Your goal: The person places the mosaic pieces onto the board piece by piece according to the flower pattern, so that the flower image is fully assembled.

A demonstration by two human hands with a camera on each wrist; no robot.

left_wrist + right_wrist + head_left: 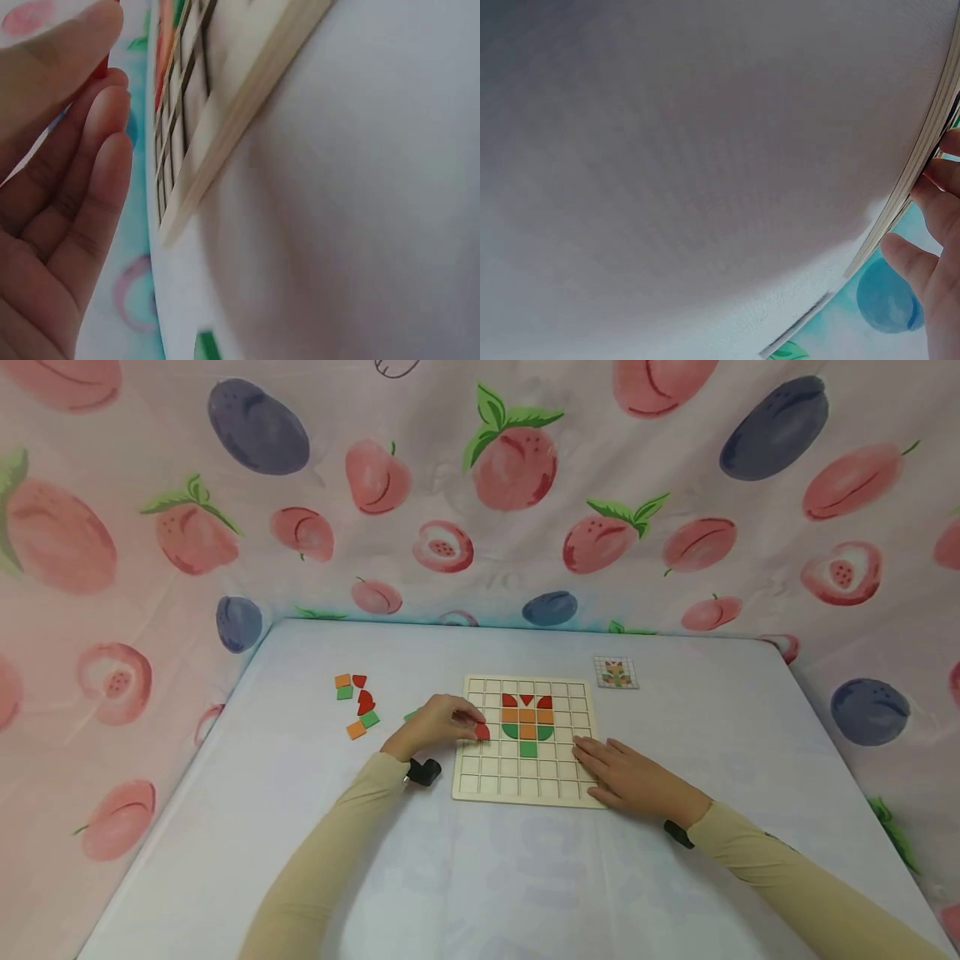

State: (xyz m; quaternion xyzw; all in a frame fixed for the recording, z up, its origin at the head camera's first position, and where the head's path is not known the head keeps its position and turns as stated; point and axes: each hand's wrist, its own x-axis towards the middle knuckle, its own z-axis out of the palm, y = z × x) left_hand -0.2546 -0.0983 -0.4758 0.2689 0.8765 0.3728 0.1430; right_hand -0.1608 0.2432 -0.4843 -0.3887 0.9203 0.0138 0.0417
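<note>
My left hand [442,724] pinches a red quarter-round tile [482,732] between thumb and fingers, over the left side of a pale wooden grid board [487,777]. In the left wrist view only a sliver of that red tile [102,69] shows behind the thumb. Red, orange and green tiles form a flower shape on the board: a red triangle [527,700] at the top, orange squares [528,716] below it, a green square [528,749] at the bottom. My right hand [630,777] rests with its fingers extended on the board's right edge.
Left of the board lie several loose tiles, among them an orange square [356,730], a green square [344,692] and a red piece [365,702]. A green tile [410,715] sits partly behind the left hand. A small pattern card [617,672] lies at the back right.
</note>
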